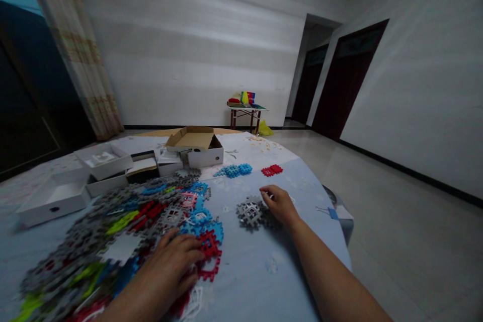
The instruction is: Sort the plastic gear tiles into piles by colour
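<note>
My left hand point(174, 266) lies palm down on the right edge of a big heap of flat, notched interlocking plastic pieces point(96, 216). Its fingers are apart and reach to the red notched pieces point(210, 247), and no piece shows in its grasp. My right hand point(279, 203) hovers at a small stack of grey notched pieces point(249, 214), partly covering it. The fingers are loosely bent with a gap at the tips, and nothing is seen between them. Blue pieces point(199, 216) lie along the heap's edge, between the two hands.
Farther back lie sorted blue pieces point(234, 170) and red pieces point(271, 170). White boxes point(56, 204) and an open cardboard box point(206, 157) stand behind the heap. Small tan bits point(266, 144) are scattered at the table's far edge. A stool point(344, 219) stands at the right edge.
</note>
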Tool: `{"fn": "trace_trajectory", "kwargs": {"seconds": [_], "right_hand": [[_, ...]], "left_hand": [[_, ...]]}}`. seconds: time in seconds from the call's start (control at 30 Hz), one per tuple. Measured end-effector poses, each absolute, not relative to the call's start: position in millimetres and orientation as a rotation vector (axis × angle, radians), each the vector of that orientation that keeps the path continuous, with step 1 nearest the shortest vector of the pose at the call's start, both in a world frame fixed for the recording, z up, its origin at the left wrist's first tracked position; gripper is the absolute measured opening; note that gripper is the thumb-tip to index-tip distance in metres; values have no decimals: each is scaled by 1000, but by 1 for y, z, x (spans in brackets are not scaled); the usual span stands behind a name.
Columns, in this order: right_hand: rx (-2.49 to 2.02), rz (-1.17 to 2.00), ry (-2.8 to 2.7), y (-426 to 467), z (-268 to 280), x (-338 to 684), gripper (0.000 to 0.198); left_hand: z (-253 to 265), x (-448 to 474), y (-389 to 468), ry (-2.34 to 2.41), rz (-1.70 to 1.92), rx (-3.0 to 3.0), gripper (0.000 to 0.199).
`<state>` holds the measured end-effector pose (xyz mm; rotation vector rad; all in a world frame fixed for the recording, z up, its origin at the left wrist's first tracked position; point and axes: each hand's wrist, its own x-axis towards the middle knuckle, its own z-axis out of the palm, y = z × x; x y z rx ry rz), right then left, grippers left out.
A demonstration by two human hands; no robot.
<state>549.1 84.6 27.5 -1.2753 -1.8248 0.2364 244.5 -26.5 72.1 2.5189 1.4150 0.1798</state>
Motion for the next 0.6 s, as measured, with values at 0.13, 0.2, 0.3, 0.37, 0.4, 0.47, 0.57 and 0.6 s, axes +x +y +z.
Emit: {"fn": "trace_trajectory", "kwargs": {"seconds": [0.13,0.2,0.3,0.37,0.4,0.47,0.57,0.6], "right_hand": [[-1274,218,-1834,85,26,552,21],[-1280,214,-1841,85,25,552,22],[-1284,195,-1859,83,24,551,22],[-1285,167,-1873,82,23,551,22],[-1289,152,-1874,81,22,551,22],[-1303,117,-1864,80,21,551,23],[-1316,59,-1849,78,21,551,23],[-1314,37,-1848,77,20,551,23]], "left_hand": [[77,240,-26,1448,175,2486,30],[83,238,-28,1397,203,2487,31],[94,238,-34,1376,229,2442,29],[101,239,-37,1399,243,2417,29],[103,240,-38,1400,246,2413,28],[107,241,-39,1392,253,2406,28],[113,244,-41,1371,263,2378,27],[115,245,-41,1366,258,2364,27]]}}
